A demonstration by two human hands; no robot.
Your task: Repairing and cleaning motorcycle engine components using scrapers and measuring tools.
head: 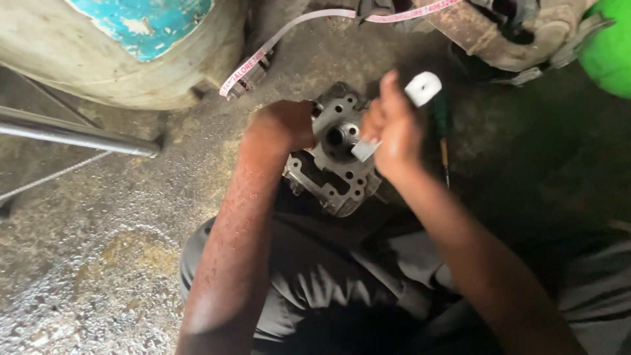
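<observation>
A grey metal engine part (334,172) with several bolt holes and a round central bore rests against my knee on the floor. My left hand (284,125) grips its left edge. My right hand (393,130) is closed on a small white tube (421,88); the tube's flat end pokes out below my fingers next to the bore.
A screwdriver with a green handle (442,125) lies on the oily concrete floor to the right of the part. A large drum with peeling blue paint (125,46) stands at the upper left, a metal rod (72,133) at left, a green object (608,46) at top right.
</observation>
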